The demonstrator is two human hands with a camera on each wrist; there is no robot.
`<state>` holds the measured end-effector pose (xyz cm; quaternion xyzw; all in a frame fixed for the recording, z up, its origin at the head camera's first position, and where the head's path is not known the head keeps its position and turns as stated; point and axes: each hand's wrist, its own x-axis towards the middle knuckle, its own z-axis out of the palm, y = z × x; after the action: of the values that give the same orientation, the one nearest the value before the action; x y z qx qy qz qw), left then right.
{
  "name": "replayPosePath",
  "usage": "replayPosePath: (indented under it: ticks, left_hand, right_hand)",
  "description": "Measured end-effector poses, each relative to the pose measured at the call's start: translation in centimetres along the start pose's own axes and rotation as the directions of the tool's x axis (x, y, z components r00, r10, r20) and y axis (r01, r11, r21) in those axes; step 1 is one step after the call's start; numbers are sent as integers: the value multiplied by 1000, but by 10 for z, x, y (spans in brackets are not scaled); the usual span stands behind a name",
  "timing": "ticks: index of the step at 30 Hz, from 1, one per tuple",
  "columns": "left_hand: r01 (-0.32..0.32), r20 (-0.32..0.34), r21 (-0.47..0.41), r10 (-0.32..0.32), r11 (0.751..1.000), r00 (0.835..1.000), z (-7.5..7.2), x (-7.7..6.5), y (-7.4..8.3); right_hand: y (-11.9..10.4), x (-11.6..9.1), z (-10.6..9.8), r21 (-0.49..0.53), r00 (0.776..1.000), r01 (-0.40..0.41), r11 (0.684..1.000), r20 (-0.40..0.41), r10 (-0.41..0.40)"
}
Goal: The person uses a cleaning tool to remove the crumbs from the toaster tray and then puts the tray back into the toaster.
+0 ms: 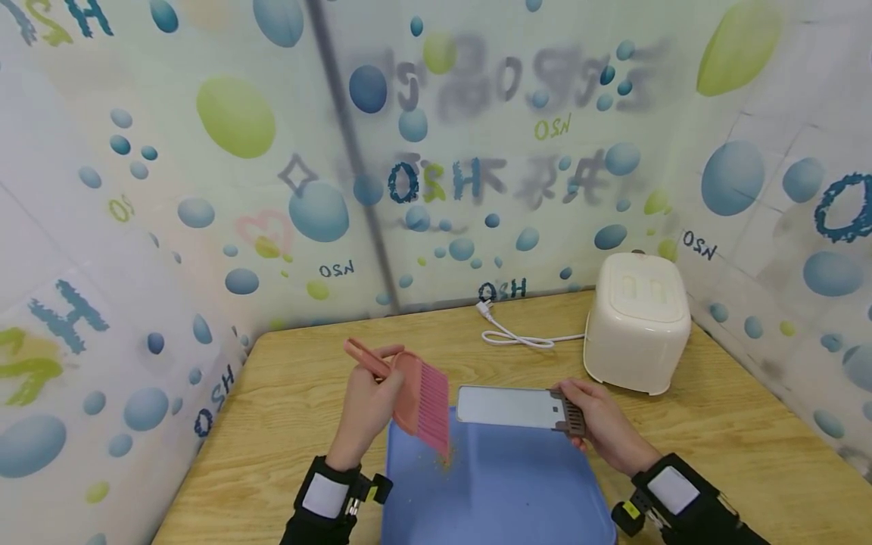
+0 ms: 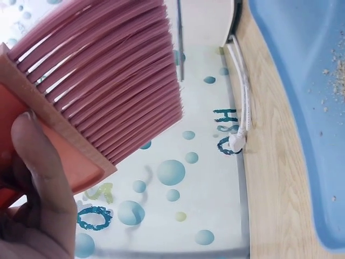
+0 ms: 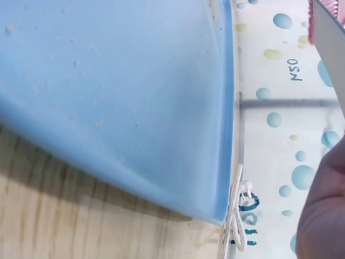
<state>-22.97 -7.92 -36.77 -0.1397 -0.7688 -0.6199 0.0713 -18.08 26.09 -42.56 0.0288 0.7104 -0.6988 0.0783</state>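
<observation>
My left hand (image 1: 368, 405) grips a pink brush (image 1: 407, 386) by its flat base, with the thumb across it. The bristles (image 2: 108, 75) point right and down over the far left part of a blue tray (image 1: 531, 484). A small heap of crumbs (image 1: 445, 459) lies on the tray just under the bristle ends. My right hand (image 1: 602, 424) pinches the brown-grey end of a flat metal crumb tray (image 1: 511, 406), held level above the blue tray's far edge. Its free end points left at the brush, a short gap apart.
A cream toaster (image 1: 636, 325) stands at the back right of the wooden table (image 1: 306, 378). Its white cord and plug (image 1: 521, 338) lie along the back edge. Patterned curtains (image 1: 272, 189) enclose the table at the back and sides. Loose crumbs (image 3: 75, 65) are scattered over the blue tray.
</observation>
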Motion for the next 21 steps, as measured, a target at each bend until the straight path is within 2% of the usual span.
replayPosePath:
  ticks: [8, 14, 21]
  left_hand:
    - [-43, -48, -13, 42, 999, 998, 7, 10, 10]
    - [-57, -29, -29, 56, 998, 998, 19, 16, 19]
    - [-60, 15, -45, 61, 997, 998, 35, 18, 25]
  right_hand:
    - [-4, 1, 6, 5, 1000, 1, 1000, 8, -2]
    - [-5, 1, 10, 7, 1000, 4, 1000, 31, -4]
    - [-7, 2, 18, 1, 1000, -1, 1000, 18, 1]
